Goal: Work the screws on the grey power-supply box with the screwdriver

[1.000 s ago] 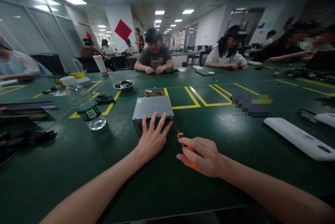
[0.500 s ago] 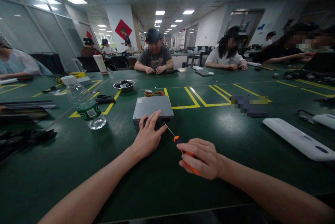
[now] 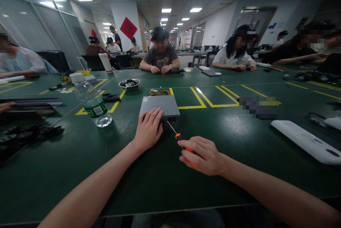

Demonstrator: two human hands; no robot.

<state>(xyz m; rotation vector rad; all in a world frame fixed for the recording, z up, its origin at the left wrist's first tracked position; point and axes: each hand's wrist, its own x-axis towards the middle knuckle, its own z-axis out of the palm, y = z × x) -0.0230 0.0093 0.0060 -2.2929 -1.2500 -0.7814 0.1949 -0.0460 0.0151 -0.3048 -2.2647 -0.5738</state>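
A grey metal power supply box (image 3: pixel 159 104) lies on the green table (image 3: pixel 165 174) in front of me, with coloured wires (image 3: pixel 159 92) at its far end. My left hand (image 3: pixel 148 129) rests on the box's near face, fingers together over it. My right hand (image 3: pixel 202 155) is closed round the orange-and-black handle of a screwdriver (image 3: pixel 181 141). The thin shaft points up and left, and its tip sits at the box's near right side.
A plastic water bottle (image 3: pixel 92 103) stands left of the box. A metal bowl (image 3: pixel 129 84) of small parts sits behind it. A long white panel (image 3: pixel 306 141) lies at right. Dark parts (image 3: pixel 29 134) lie at left. Several people sit around the table.
My left hand has slid from the box's front right corner toward its left part. The screwdriver tip has moved in from the box's right corner to its near face. The camera tilted slightly.
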